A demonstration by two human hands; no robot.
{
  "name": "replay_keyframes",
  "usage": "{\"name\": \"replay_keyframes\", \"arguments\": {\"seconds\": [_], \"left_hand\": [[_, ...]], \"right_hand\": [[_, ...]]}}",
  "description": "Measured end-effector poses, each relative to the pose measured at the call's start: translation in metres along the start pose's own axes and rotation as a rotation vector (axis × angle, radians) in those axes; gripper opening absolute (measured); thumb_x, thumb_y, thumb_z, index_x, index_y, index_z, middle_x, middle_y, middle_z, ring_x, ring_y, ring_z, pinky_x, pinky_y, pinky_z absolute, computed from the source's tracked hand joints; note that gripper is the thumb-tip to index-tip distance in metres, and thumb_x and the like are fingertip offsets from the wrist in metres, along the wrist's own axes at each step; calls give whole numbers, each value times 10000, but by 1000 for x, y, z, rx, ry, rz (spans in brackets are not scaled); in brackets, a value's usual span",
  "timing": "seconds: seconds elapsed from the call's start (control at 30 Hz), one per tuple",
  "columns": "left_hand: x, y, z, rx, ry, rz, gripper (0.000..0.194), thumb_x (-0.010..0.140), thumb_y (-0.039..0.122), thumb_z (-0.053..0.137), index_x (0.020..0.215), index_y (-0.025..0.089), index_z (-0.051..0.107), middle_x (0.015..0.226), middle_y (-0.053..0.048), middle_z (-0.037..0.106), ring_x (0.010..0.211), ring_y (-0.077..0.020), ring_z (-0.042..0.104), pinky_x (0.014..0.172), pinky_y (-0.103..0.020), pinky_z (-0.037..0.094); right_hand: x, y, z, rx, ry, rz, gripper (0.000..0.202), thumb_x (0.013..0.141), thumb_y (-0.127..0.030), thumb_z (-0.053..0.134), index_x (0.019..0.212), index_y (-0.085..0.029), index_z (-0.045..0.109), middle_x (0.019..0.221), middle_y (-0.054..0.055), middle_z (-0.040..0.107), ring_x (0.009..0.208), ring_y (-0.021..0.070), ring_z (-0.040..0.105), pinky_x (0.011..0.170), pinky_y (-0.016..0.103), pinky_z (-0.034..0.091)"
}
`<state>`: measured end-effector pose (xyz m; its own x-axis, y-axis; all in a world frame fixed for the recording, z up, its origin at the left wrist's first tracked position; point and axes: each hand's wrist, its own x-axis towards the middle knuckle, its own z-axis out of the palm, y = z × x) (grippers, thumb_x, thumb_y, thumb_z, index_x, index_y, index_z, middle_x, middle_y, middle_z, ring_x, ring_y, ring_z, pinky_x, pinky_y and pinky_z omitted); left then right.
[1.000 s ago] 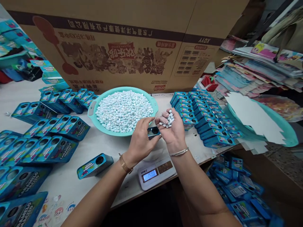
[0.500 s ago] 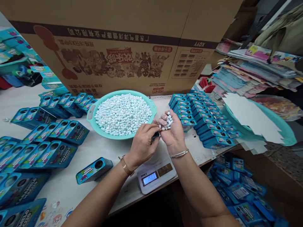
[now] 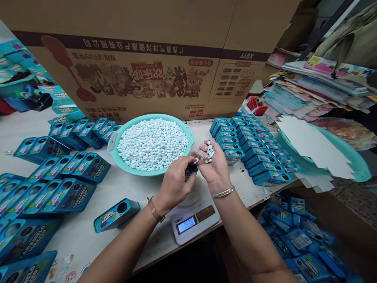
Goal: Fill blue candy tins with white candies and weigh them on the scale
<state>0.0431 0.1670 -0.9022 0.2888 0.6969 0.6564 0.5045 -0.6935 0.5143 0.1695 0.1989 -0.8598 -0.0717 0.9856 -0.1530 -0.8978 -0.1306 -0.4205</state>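
Note:
My right hand is cupped palm up, its fingers curled around several small white candies. My left hand is closed against it, with thumb and fingers around a dark blue candy box that is mostly hidden. One candy shows by the left fingertips, at the box's top. Below both hands lies a white digital scale with a lit display; its plate is largely covered by the hands. Behind them is a turquoise basin heaped with pale candies.
Rows of blue boxes stand at left and right. A single box sits left of my left wrist. A big carton walls off the back. More boxes lie piled below the table's right edge, near a second basin.
My left fingers have shifted slightly, and more of the dark box shows between them. The candies in my right palm have shifted. The number on the scale display has risen.

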Motion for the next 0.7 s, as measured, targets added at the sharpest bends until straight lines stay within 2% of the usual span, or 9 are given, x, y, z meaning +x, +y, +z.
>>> {"name": "replay_keyframes", "arguments": {"seconds": [0.1, 0.17, 0.27, 0.4, 0.47, 0.57, 0.63, 0.7], "left_hand": [[1, -1, -2, 75, -14, 11, 374, 836, 111, 566, 1199, 194, 539, 1097, -80, 659, 1012, -221, 622, 883, -385, 513], [1, -1, -3, 120, -34, 18, 344, 852, 124, 559, 1187, 201, 561, 1075, -75, 655, 999, -221, 612, 876, -387, 501], [0, -2, -6, 136, -41, -5, 212, 858, 136, 562, 1054, 206, 604, 1025, -61, 650, 971, -212, 607, 870, -379, 482], [-5, 0, -10, 160, -31, -53, 118, 833, 165, 606, 943, 199, 582, 1007, -65, 636, 973, -219, 594, 863, -376, 476], [-7, 1, -11, 245, -67, -67, 257, 807, 193, 649, 1050, 187, 565, 1080, -90, 624, 1026, -250, 573, 886, -406, 470], [-10, 1, -9, 459, -177, -87, 544, 799, 211, 661, 1300, 149, 458, 1152, -130, 609, 1089, -314, 527, 951, -504, 430], [-9, 3, -6, 539, -229, -81, 596, 820, 175, 620, 1372, 130, 398, 1102, -125, 627, 1084, -320, 520, 1004, -559, 383], [-5, 9, 0, 535, -240, -49, 570, 835, 144, 588, 1373, 136, 400, 1052, -105, 640, 1074, -300, 526, 1070, -594, 314]], "right_hand": [[0, 0, -1, -13, -18, 6, 301, 985, -262, 404, 701, -192, 473, 542, -94, 436, 371, 33, 323, 637, 221, 557], [1, 0, -3, -10, -31, 5, 276, 970, -275, 451, 706, -196, 472, 543, -101, 431, 367, 32, 319, 646, 224, 560], [1, -2, -4, 7, -41, -1, 252, 949, -290, 508, 715, -203, 471, 547, -115, 424, 362, 28, 318, 710, 258, 573], [-1, -7, -4, 31, -4, 4, 302, 993, -275, 396, 708, -198, 462, 538, -113, 408, 367, 30, 311, 714, 276, 581], [-4, -12, -6, 61, -6, 3, 305, 999, -264, 369, 716, -196, 461, 544, -111, 405, 372, 31, 305, 675, 269, 580], [-12, -28, -18, 125, -31, -22, 227, 973, -237, 435, 751, -201, 464, 570, -105, 407, 387, 31, 306, 550, 196, 531], [-23, -43, -36, 183, -42, -30, 188, 956, -217, 468, 769, -204, 455, 586, -96, 404, 403, 34, 322, 468, 145, 464], [-39, -59, -61, 243, -36, -45, 171, 944, -194, 473, 777, -208, 440, 596, -86, 402, 418, 41, 343, 421, 124, 410]]}}
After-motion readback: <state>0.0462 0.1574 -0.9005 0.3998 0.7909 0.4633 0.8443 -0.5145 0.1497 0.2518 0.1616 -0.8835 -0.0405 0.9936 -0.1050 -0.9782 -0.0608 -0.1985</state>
